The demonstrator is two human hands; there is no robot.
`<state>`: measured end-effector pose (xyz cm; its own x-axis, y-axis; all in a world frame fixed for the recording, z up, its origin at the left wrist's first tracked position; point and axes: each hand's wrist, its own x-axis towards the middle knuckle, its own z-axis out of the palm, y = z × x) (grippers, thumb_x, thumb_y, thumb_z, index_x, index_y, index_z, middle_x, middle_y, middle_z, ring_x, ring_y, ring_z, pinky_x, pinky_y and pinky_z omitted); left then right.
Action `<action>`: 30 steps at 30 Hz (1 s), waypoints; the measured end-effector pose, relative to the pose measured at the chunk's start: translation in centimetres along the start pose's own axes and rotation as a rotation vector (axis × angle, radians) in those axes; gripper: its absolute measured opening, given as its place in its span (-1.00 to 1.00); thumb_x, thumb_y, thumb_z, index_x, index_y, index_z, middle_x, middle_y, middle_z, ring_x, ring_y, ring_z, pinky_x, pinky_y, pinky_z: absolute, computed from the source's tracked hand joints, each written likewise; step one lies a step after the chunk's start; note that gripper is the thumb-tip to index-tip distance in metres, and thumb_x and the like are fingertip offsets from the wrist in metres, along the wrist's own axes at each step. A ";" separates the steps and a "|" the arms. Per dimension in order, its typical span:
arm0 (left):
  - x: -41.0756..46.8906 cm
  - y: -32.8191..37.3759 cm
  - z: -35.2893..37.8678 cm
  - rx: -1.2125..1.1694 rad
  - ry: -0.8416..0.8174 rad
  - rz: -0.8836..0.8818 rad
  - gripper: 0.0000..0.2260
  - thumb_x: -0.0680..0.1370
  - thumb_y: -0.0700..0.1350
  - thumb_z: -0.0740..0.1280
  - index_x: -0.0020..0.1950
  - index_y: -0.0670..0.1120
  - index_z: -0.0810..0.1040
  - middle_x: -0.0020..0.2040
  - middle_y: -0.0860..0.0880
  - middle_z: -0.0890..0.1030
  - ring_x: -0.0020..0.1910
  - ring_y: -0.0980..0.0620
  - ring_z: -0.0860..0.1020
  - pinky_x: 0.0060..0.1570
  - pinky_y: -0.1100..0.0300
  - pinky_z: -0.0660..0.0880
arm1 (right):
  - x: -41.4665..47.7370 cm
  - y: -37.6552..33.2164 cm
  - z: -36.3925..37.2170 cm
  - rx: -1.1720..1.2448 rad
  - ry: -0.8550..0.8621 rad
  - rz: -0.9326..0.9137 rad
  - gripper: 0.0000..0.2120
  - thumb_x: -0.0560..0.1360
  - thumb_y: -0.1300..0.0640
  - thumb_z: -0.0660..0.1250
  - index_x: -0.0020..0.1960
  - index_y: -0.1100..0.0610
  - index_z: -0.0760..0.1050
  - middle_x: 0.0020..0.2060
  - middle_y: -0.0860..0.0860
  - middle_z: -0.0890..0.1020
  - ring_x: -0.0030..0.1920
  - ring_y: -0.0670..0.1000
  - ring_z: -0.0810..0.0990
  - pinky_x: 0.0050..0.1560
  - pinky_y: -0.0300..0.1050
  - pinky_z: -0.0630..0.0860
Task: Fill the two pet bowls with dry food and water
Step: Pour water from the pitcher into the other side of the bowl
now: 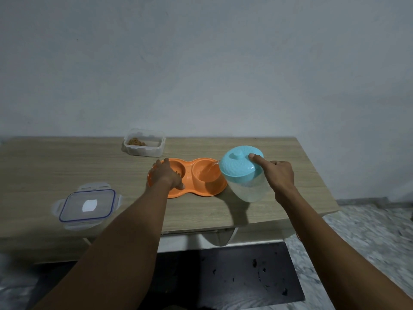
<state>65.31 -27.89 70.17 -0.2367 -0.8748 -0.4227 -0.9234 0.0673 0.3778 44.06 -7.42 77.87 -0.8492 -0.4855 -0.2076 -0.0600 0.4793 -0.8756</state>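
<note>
My left hand [167,175] lay across the left bowl [180,167], fingers spread and pressing, judged to steady the orange twin dish [194,193] on the worktop [67,157]. My right hand [280,177] gripped the water jug [248,189], forefinger on its lid [237,168] to hold it seated. The jug tilted toward the left hand and poured into the right bowl [206,176], between both hands.

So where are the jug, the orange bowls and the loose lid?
jug [248,189], head view, on its clear body.
orange bowls [189,169], head view, on the bridge between the two wells.
lid [88,205], head view, on its clear middle.
</note>
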 end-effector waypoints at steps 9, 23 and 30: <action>0.2 -0.1 0.2 0.012 0.004 0.000 0.14 0.27 -0.04 0.64 0.61 -0.04 -0.07 0.61 -0.11 -0.08 0.57 -0.21 0.00 0.48 -0.13 0.19 | -0.2 -0.4 -0.2 -0.017 0.001 -0.014 -0.10 0.05 -0.44 0.48 -0.07 0.39 0.63 -0.13 0.17 0.70 -0.17 0.09 0.57 -0.17 0.01 0.45; 0.2 0.1 0.2 -0.010 0.006 -0.011 0.13 0.27 -0.08 0.65 0.61 -0.03 -0.05 0.62 -0.10 -0.08 0.57 -0.21 -0.01 0.47 -0.15 0.20 | -0.1 -0.3 -0.1 -0.009 -0.009 -0.038 -0.21 0.14 -0.39 0.51 -0.08 0.35 0.65 -0.09 0.18 0.69 -0.10 0.13 0.61 -0.13 0.04 0.47; 0.2 0.1 0.2 0.002 0.006 -0.010 0.14 0.26 -0.07 0.65 0.61 -0.03 -0.05 0.62 -0.11 -0.08 0.57 -0.21 0.00 0.47 -0.15 0.20 | -0.2 -0.6 -0.1 0.008 -0.012 -0.028 -0.14 0.06 -0.43 0.49 -0.09 0.35 0.65 -0.10 0.18 0.70 -0.02 0.20 0.64 -0.15 0.02 0.47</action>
<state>65.15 -27.99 69.95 -0.2256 -0.8782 -0.4218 -0.9264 0.0593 0.3719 44.18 -7.54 78.45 -0.8411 -0.5072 -0.1880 -0.0792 0.4592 -0.8848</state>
